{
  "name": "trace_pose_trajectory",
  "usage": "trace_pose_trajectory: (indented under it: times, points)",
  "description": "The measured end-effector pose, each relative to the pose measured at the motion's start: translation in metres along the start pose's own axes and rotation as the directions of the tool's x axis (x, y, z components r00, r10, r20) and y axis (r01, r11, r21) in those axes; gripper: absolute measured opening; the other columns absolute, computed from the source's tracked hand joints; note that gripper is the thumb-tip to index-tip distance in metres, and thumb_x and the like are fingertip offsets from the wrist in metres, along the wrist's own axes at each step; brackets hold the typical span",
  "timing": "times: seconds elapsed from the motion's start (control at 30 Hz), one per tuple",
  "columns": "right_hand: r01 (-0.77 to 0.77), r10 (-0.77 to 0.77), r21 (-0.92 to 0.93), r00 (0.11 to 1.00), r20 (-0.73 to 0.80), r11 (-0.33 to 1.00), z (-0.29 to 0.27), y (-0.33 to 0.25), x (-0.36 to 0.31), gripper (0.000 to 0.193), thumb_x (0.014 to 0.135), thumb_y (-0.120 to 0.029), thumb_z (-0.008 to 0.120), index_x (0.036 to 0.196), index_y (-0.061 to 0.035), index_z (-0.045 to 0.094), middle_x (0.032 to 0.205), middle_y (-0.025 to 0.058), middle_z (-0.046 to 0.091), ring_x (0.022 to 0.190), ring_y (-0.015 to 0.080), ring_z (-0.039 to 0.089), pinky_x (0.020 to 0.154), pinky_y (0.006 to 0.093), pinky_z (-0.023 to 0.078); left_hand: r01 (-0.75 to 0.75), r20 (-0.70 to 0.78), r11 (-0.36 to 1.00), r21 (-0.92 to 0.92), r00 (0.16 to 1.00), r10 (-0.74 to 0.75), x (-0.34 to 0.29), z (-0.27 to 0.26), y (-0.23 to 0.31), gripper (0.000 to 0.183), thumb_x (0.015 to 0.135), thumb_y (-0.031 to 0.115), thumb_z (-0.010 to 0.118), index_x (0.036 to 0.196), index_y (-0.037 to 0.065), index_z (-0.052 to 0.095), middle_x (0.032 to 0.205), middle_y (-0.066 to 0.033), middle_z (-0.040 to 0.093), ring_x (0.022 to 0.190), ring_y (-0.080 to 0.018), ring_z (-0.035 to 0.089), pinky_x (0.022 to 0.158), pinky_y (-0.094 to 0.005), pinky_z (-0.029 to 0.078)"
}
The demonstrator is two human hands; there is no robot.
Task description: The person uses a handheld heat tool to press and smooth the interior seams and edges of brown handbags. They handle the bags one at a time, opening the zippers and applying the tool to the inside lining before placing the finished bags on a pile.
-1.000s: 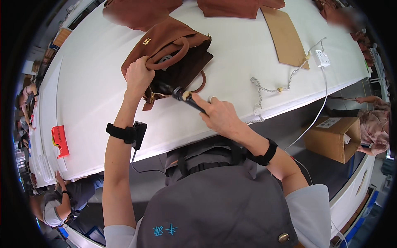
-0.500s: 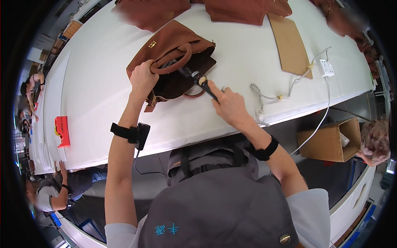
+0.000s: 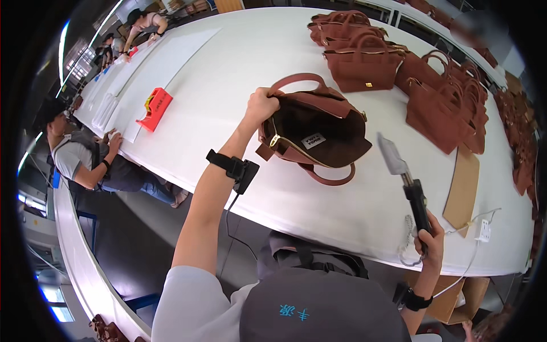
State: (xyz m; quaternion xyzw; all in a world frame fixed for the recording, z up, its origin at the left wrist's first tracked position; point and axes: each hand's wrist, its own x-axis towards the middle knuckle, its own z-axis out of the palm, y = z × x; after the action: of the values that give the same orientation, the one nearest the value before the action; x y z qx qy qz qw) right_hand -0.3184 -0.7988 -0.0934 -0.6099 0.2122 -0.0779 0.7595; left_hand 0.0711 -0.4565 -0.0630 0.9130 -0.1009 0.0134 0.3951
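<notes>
at far left, a co-worker [image 3: 80,154] leans at the rim of a white table [image 3: 239,57], fingers hard to make out beside the pale sheets [image 3: 171,60]. further along sits a red dispenser [image 3: 159,111], dark characters printed on its side, too small to read from here.

at centre, a worker's left hand [image 3: 263,105] clenches the upper left corner of a brown bag [image 3: 327,155] by the foot of one handle, fingertips tucked out of sight. the bag lies on the table, mouth gaping, its depths lost in dark lining; a pale label [image 3: 313,141] inside carries two lines of dark capitals. nearer, bright blue characters mark the worker's grey apron [image 3: 319,290], cut off below.

behind, reddish bags [image 3: 364,68] crowd and overlap; a gold plate [image 3: 369,85] on one is too tiny to read. a tool [image 3: 419,205] with a black grip and pale, flat head points up near the held bag's right corner, apart from it. the right hand [image 3: 431,245] is wrapped around that grip, palm hidden, a braided cord [image 3: 407,242] curling alongside. a cardboard box [image 3: 450,299] is half hidden by table and forearm. a cardboard sheet [image 3: 460,194] reaches up to the bags; above, a blur masks part of the background. beside the sheet sits a white socket block [image 3: 484,230].
</notes>
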Motion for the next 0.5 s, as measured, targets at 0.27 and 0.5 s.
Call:
trace_pose_trajectory:
  times: [0.27,0.5]
  points:
    - [0.139,-0.011,0.473,0.965,-0.262,0.870,-0.023,0.060,0.034,0.022,0.091,-0.025,0.059,0.092,-0.0045,0.052,0.070,0.0044,0.054,0.041,0.0072,0.041,0.032,0.0179,0.034,0.289,-0.027,0.807,-0.514,0.936,-0.352,0.037,-0.207,-0.137,0.020,0.069,-0.003,0.061,0.089,-0.007,0.061,0.069,-0.0146,0.062,0.048,-0.0223,0.057,0.042,-0.0329,0.042]
    - [0.186,-0.003,0.698,0.967,-0.255,0.692,0.027,0.056,0.081,0.022,0.094,-0.022,0.054,0.088,-0.0019,0.050,0.076,0.0060,0.055,0.051,0.0083,0.045,0.037,0.0203,0.037,0.415,-0.052,0.794,-0.444,0.873,-0.485,0.079,-0.316,-0.265,0.013,0.072,0.009,0.063,0.075,-0.004,0.064,0.065,-0.0123,0.063,0.055,-0.0214,0.061,0.047,-0.0334,0.044]
